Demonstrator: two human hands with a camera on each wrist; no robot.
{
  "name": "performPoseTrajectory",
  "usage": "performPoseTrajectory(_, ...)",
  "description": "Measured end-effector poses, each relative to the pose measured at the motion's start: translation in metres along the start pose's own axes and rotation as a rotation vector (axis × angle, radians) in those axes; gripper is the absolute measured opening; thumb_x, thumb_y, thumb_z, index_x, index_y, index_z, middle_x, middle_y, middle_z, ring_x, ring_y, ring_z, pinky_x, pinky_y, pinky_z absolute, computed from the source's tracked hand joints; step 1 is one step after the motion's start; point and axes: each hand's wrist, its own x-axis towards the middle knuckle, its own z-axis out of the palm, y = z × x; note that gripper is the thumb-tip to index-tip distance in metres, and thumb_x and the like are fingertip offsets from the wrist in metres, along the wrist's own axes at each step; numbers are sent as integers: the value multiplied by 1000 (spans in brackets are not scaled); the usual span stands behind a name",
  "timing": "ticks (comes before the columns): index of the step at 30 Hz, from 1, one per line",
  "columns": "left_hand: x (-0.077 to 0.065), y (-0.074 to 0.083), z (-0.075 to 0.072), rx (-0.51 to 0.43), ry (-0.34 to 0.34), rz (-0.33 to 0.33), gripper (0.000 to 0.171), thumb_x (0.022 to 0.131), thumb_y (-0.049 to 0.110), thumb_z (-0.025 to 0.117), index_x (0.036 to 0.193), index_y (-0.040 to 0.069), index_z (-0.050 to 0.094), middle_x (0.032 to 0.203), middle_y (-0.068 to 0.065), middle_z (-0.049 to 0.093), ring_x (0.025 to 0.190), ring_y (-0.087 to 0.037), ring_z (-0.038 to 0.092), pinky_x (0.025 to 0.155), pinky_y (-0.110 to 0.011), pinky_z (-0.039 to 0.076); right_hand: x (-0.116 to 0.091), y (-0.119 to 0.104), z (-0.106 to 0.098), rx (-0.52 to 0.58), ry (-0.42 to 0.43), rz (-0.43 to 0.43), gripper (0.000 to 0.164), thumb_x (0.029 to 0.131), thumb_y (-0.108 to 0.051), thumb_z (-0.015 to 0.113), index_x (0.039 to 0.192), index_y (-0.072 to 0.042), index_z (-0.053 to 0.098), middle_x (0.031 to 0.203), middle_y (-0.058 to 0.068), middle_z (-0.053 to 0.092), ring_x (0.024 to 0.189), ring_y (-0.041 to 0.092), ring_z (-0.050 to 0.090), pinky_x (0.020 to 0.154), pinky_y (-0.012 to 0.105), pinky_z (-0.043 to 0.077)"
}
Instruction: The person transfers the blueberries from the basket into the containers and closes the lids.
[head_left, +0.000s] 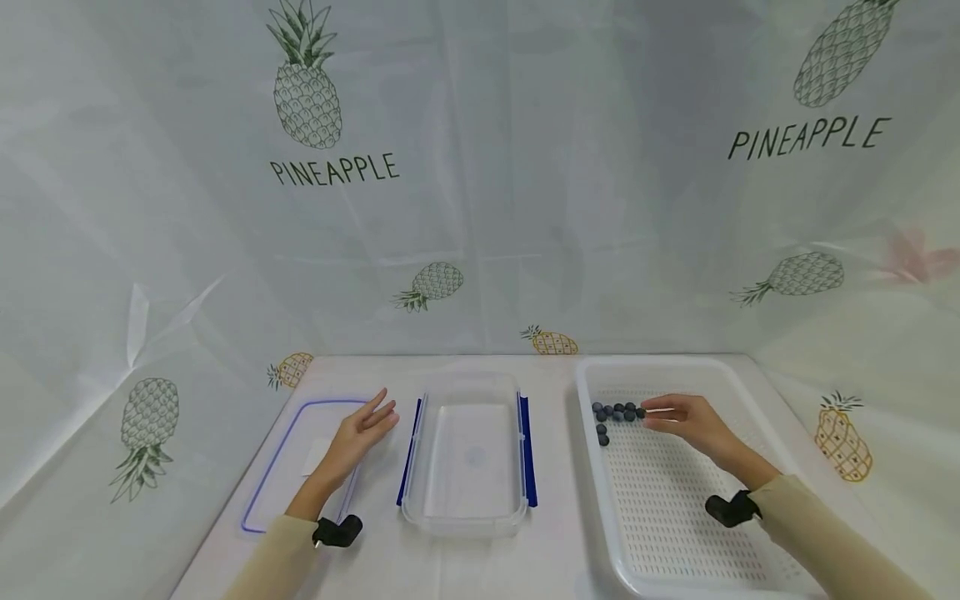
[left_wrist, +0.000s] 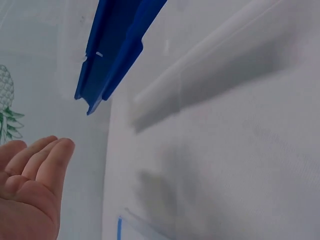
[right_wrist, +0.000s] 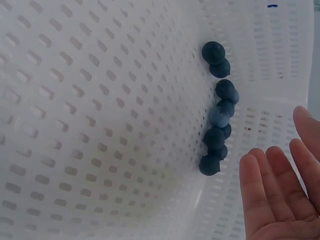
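Observation:
Several blueberries (head_left: 618, 412) lie in the far left corner of a white perforated basket (head_left: 678, 508). My right hand (head_left: 693, 423) hovers over the basket, its fingertips close to the rightmost berry in the head view. In the right wrist view the fingers (right_wrist: 272, 185) are extended beside the row of blueberries (right_wrist: 218, 117), holding nothing. My left hand (head_left: 354, 442) is raised over the clear lid and left of a clear plastic container (head_left: 472, 458) with blue side clips. Its fingers (left_wrist: 47, 165) are relaxed and empty, near the blue clip (left_wrist: 117, 47).
A clear lid with a blue seal (head_left: 288, 442) lies flat on the left of the white table (head_left: 558, 500). A pineapple-print sheet (head_left: 510, 208) hangs behind and at both sides. The basket's raised rim (head_left: 596, 492) stands right of the container.

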Motion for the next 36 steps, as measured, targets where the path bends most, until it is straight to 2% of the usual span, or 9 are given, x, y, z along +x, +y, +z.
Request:
performPoseTrajectory(5, 1, -2, 9, -42, 3, -2, 57, 91, 29, 58, 142, 22, 34, 138, -8, 43, 122, -21, 45, 104, -43, 32, 4, 1, 7, 19, -18, 12, 44, 85, -21, 66, 118, 6, 57, 117, 26, 56, 100, 30, 60, 82, 44, 51)
performPoseTrajectory(13, 4, -2, 21, -101, 12, 1, 54, 91, 24, 59, 140, 18, 38, 138, -7, 43, 125, -19, 43, 98, -24, 38, 9, 5, 20, 37, -34, 26, 42, 84, -22, 68, 114, 6, 59, 112, 23, 60, 98, 29, 61, 81, 38, 52)
performPoseTrajectory(20, 6, -6, 27, -143, -2, 1, 56, 89, 21, 62, 140, 14, 39, 142, -12, 38, 127, -19, 40, 97, -23, 39, 13, 9, 34, 12, -29, -7, 35, 81, -17, 70, 108, 5, 62, 103, 18, 65, 92, 27, 63, 76, 32, 53)
performPoseTrajectory(28, 6, -8, 34, -158, -37, 33, 65, 87, 23, 64, 141, 2, 35, 142, -13, 37, 128, -23, 37, 96, -22, 39, 13, 5, 48, 1, -38, -16, 30, 80, -14, 71, 101, 6, 64, 99, 21, 64, 88, 31, 63, 70, 27, 54)
performPoseTrajectory(36, 7, -8, 36, -155, -54, 23, 64, 86, 23, 65, 140, 2, 36, 143, -13, 36, 128, -23, 37, 95, -20, 39, 18, 13, 57, 19, -22, -17, 26, 78, -9, 73, 97, 6, 65, 94, 19, 65, 83, 27, 64, 68, 22, 53)
